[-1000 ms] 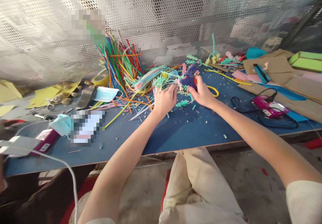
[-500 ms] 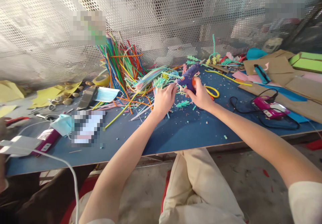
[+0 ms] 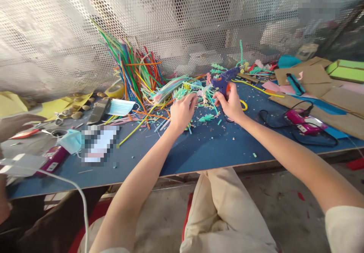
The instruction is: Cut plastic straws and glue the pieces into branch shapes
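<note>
My right hand [image 3: 233,103] is wrapped round the handle of a dark blue glue gun [image 3: 224,78], whose nozzle points away to the upper right. To its left, my left hand [image 3: 182,113] is closed, thumb and fingers pinched on a small pale lilac pipe cleaner piece [image 3: 203,92]; its far end shows past the fingertips. A bundle of pastel pipe cleaners [image 3: 170,88] lies just behind my left hand. On the blue table [image 3: 199,154], a green leafy pipe cleaner sprig [image 3: 206,117] rests between and below my hands, among small clippings.
A heap of colourful pipe cleaners [image 3: 131,71] leans on the perforated metal panel [image 3: 196,25]. At right are a magenta power strip [image 3: 305,122] and cardboard sheets [image 3: 304,75]. Face masks [image 3: 121,107] lie left. Another person's hand [image 3: 17,124] is near red-handled scissors [image 3: 27,133].
My right hand has moved the glue gun right, away from my left hand, and its nozzle has swung lower. My left hand shifted slightly left. The other person's hand has come in at the left.
</note>
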Demonstrator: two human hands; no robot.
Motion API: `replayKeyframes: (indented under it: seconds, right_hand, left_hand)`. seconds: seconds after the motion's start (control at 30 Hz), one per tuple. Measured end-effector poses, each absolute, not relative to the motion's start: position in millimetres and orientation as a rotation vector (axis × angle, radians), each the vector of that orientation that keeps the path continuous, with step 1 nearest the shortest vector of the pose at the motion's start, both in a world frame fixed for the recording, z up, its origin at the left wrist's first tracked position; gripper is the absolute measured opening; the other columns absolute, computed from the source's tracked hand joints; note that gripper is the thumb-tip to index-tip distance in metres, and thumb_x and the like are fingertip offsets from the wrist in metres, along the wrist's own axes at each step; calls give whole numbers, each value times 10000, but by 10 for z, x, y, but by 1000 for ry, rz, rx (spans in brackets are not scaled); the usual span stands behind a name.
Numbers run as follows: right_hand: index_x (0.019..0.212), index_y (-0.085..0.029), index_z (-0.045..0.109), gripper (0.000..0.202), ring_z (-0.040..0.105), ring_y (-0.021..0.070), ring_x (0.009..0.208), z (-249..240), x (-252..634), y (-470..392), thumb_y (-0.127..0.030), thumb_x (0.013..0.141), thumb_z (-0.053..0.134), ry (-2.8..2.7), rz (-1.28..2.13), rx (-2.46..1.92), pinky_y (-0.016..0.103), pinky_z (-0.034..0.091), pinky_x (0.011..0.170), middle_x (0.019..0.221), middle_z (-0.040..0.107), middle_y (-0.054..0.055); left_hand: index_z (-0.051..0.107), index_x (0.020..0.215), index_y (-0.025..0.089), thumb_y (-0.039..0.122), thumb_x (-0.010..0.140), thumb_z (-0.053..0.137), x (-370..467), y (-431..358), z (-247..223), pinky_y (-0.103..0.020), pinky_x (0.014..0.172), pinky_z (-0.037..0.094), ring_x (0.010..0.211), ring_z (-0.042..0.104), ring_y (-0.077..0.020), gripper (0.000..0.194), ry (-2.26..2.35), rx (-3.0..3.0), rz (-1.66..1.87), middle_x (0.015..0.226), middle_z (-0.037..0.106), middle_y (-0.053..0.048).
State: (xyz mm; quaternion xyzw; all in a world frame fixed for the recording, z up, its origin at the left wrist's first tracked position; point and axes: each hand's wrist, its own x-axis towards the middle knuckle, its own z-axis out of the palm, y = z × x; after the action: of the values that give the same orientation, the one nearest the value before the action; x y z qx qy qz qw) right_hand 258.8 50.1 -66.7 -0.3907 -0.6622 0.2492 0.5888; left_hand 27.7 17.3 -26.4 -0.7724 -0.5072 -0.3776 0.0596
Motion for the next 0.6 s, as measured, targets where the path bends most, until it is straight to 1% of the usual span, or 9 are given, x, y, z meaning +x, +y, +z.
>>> replayKeyframes:
  seconds: [0.1,0.23,0.3,0.43,0.6]
  right_hand:
    - [1464,-273,363,691,767,279,693,-682,2595,497,-728,994,587,-1540,531,-910,534,689,687,987,784,90]
    - [1441,-295,372,661,782,293,793,-677,2625,507,-703,988,626,-1573,453,-872,568,686,792,1052,765,89]
    - [1430,-300,373,653,779,293,813,-675,2637,512,-700,986,634,-1599,445,-854,565,679,812,1049,756,84]
    - [1448,-312,344,652,763,281,791,-683,2638,513,-718,1002,590,-1642,495,-838,538,671,766,1049,748,73]
    - [1452,-324,349,668,749,274,770,-658,2646,481,-743,990,588,-1679,568,-818,533,677,752,1037,744,66]
  left_hand:
    - [775,1254,253,417,1123,525,276,152,-257,-283,702,501,802,752,-175,326,-1509,-2292,-1170,1036,842,-73]
    - [792,1244,266,420,1123,534,249,158,-256,-269,669,475,798,749,-157,324,-1410,-2249,-1232,1070,843,-51]
    - [794,1247,279,419,1124,540,231,169,-258,-268,693,488,831,759,-153,316,-1354,-2236,-1277,1079,843,-35]
    - [793,1252,290,427,1124,542,200,183,-262,-274,797,526,924,775,-160,313,-1302,-2248,-1332,1062,844,-31]
    - [776,1281,289,445,1144,458,159,161,-224,-304,814,530,995,777,-190,379,-1401,-2289,-1225,1099,828,-57]
